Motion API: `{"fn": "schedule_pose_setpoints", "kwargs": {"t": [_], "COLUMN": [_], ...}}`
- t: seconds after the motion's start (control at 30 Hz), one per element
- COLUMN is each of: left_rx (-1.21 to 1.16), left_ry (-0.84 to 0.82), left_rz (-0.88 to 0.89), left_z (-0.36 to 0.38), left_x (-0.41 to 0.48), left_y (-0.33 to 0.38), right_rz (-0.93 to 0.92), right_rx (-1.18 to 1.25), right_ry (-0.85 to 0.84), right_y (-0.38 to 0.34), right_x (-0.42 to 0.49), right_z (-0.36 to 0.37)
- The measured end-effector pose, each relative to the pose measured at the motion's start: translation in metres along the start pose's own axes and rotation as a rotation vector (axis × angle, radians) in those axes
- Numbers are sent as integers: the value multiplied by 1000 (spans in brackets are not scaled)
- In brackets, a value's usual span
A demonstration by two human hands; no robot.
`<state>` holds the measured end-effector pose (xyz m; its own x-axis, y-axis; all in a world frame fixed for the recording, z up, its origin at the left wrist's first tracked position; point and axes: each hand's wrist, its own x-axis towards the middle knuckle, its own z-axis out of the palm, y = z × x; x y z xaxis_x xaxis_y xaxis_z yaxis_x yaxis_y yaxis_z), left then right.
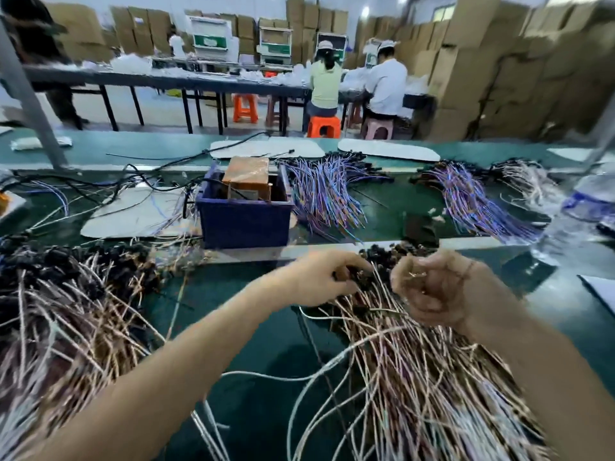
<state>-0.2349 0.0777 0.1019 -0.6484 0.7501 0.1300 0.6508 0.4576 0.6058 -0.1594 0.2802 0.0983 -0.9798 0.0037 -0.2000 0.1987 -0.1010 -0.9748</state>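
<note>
L hand (316,281) pinches connector (354,277) at top of wire pile (416,377), in front-right of bin (244,224). R hand (432,289) curled just beside it; blurred, can't tell if it holds anything.

One wide-angle camera, worn on the head, looked forward and down at the green worktop (266,354), close above the left grip (319,281) and right grip (432,291).

Blur smeared the right hand (432,287), leaving its grip unreadable, the left hand (319,277) half hid a black connector (347,273), and the wire bundle (416,377) ran off the bottom edge.
</note>
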Motion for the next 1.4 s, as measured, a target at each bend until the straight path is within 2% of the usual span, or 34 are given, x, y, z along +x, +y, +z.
{"fn": "schedule_pose_setpoints", "kwargs": {"t": [0.07,0.1,0.17,0.23,0.37,0.47,0.5,0.53,0.6,0.63,0.7,0.8,0.93,0.97,1.03,1.1,1.13,1.17,1.23,1.33,1.4], "left_rx": [138,181,279,403,607,567,541,521,458,394,259,274,471,589,791,877,911,941,973,994,978], "left_ry": [-112,-104,-20,84,210,332,339,323,245,213,191,164,115,67,-59,-124,-120,-95,-1,145,233], "left_rz": [68,98,121,151,356,324,303,282,250,243,217,118,-51,-138,-430,-762,-867,-913,-887,-823,-813], "left_z": [30,40,52,59,53,44,41,39,37,38,37,23,-32,-47,-74,-88,-91,-90,-85,-85,-87], "left_x": [1,0,-4,-8,-12,-1,4,8,14,15,14,2,-43,-58,-94,-131,-146,-157,-164,-159,-157], "left_y": [-5,-8,-8,-8,-13,-15,-17,-18,-24,-28,-34,-46,-80,-93,-121,-143,-150,-153,-154,-148,-146], "right_rz": [81,105,104,122,135,118,20,-158,-448,-479,-349,-219,-140,-123,-111,-156,-208,-264,-326,-311,-283], "right_rx": [-38,-90,-151,-136,-137,-269,-354,-486,-891,-1108,-1360,-1506,-1441,-1444,-1490,-1516,-1523,-1524,-1468,-1306,-1330], "right_ry": [-166,-290,-417,-443,-463,-343,-236,-94,136,139,8,-75,-93,-108,-123,-159,-189,-222,-307,-403,-412], "right_y": [10,14,21,24,26,19,21,24,35,42,61,80,69,63,50,37,32,28,24,31,42], "right_x": [-4,-8,-13,-16,-18,-17,-16,-13,-10,-8,-1,-1,-13,-17,-25,-28,-26,-20,-3,31,47], "right_z": [-3,-3,-4,-1,11,27,32,35,37,38,38,37,42,46,53,64,73,85,116,161,179]}}
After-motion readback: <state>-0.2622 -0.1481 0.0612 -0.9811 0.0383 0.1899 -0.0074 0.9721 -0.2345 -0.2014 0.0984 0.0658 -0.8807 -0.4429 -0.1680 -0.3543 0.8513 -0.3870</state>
